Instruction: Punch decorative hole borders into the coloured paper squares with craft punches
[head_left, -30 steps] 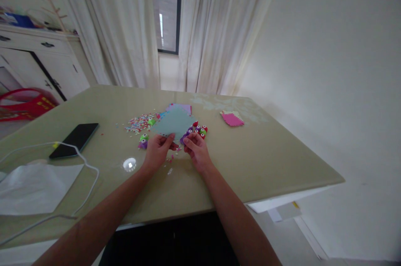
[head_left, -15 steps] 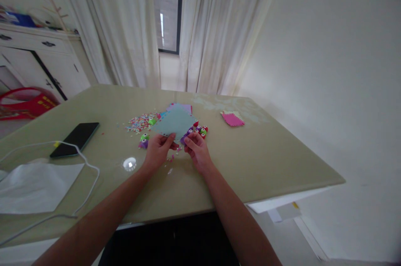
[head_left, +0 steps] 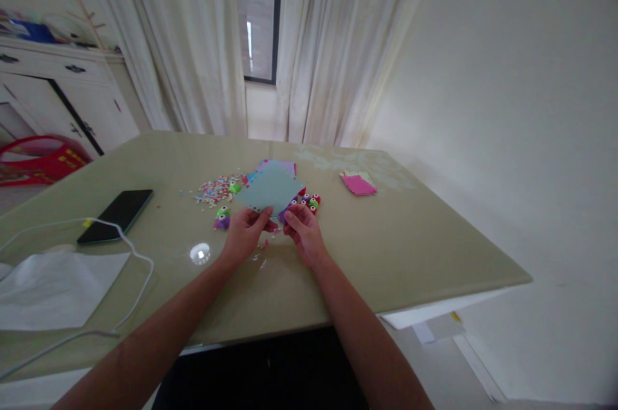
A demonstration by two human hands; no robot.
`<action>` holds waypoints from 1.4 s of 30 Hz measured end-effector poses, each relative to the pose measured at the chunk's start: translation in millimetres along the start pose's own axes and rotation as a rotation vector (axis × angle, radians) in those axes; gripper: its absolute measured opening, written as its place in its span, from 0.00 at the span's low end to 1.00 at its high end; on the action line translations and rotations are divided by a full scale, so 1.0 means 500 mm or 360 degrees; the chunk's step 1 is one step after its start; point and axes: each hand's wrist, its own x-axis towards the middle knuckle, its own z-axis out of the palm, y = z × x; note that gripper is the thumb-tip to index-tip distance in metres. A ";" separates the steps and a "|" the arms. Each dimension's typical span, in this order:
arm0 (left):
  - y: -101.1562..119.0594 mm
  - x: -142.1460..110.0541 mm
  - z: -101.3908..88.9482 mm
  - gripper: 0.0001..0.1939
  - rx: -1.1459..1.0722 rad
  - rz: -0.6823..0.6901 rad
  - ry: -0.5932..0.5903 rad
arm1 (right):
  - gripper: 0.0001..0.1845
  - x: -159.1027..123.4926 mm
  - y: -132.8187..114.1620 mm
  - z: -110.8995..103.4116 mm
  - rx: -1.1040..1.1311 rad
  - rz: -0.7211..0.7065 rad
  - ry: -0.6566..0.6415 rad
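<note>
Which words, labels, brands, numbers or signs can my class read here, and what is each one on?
None can be read.
Red bag at far left: yellow marks, perhaps lettering, too blurred to read.
Blue item on the cabinet: too blurred to tell.
Black phone: no text visible.
Pale blue-green sheet at the left hand: no lettering visible.

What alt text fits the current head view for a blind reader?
A person's left hand pinches the near edge of a pale blue-green sheet at a table, the right hand close by. Nearby lie small colorful bits and big-eyed figures, with a phone at left and a pink piece at right.
</note>
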 end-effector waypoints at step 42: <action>0.005 0.002 -0.004 0.22 0.0007 -0.0025 0.0061 | 0.24 0.003 -0.006 0.006 -0.0067 0.0035 -0.0008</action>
